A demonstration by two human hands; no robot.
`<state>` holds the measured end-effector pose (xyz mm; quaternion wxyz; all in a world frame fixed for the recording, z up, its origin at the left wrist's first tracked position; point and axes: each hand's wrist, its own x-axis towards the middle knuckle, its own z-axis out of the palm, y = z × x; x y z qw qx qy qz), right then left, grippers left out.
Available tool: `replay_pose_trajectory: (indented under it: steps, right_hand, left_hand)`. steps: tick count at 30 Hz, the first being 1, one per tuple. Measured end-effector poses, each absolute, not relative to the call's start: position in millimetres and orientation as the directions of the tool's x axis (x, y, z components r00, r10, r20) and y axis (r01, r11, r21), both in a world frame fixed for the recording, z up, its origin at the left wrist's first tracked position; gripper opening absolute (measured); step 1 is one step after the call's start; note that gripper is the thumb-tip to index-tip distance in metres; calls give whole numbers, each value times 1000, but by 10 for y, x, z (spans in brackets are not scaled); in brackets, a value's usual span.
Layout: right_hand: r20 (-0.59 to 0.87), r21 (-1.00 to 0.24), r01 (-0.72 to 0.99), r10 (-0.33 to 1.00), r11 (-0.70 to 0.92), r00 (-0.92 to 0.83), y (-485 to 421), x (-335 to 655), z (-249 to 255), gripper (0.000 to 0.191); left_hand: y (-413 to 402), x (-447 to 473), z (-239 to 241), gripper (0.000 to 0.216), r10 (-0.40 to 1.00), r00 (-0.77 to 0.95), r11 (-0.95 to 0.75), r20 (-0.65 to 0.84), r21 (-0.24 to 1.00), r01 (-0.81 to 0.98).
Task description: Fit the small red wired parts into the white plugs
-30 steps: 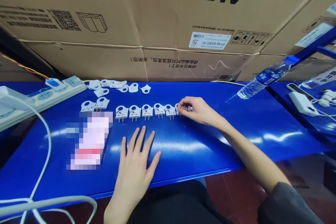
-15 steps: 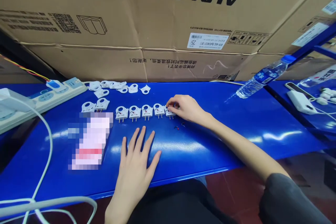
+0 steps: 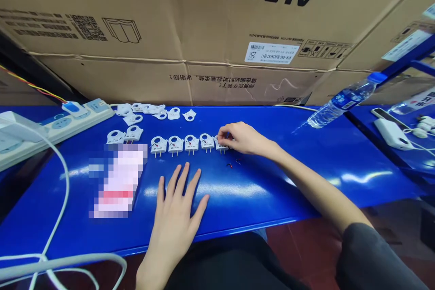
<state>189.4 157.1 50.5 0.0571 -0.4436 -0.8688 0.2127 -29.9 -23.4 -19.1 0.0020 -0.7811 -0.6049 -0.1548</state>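
Note:
A row of several small white plug pieces point(image 3: 183, 144) with two brass pins each lies across the blue table point(image 3: 306, 163). My right hand point(image 3: 239, 138) is at the row's right end, fingers pinched on the last plug piece point(image 3: 221, 145). My left hand point(image 3: 178, 210) rests flat on the table in front of the row, fingers spread and holding nothing. Two tiny wire bits point(image 3: 234, 163) lie just in front of my right hand. More white plug shells point(image 3: 152, 111) are scattered at the back left.
A large cardboard box point(image 3: 210, 31) walls off the back. A white power strip point(image 3: 57, 124) and cables point(image 3: 57, 217) sit at left. A water bottle point(image 3: 343, 99) lies at the back right, with a white adapter point(image 3: 390, 133) beyond. A blurred packet point(image 3: 117, 181) lies left of my left hand.
My right hand slid left along the row, from past its right end to the last plug piece. The wire bits are now uncovered. My left hand has not moved.

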Motion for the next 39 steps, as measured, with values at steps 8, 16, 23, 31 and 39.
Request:
replay_pose_trajectory:
  steps: [8,16,23,31,39]
  right_hand:
    - [-218,-439,730,726,524,-652,1558,2046,735,11]
    - [-391,-650,538,371,536,-842,1515,2062,798,14]
    - [-391,-577,613,476,540,-788,1478,1956,768,13]
    - [-326,-573,588,499,571,-802,1509,1955,765,13]
    - [-376,-608,546,396,577,-838,1572,2052,806,11]
  left_hand:
    - [-227,-304,-184,58,945,228,-271,234,174,947]
    - [-231,-306,-199,60,941,232,-278,246,173,945]
    - [-235,-306,-197,59,941,231,-277,249,169,946]
    - [-226,-297,-194,58,938,232,-280,256,169,945]
    - [-226,-303,-187,59,941,236,-280,241,169,945]
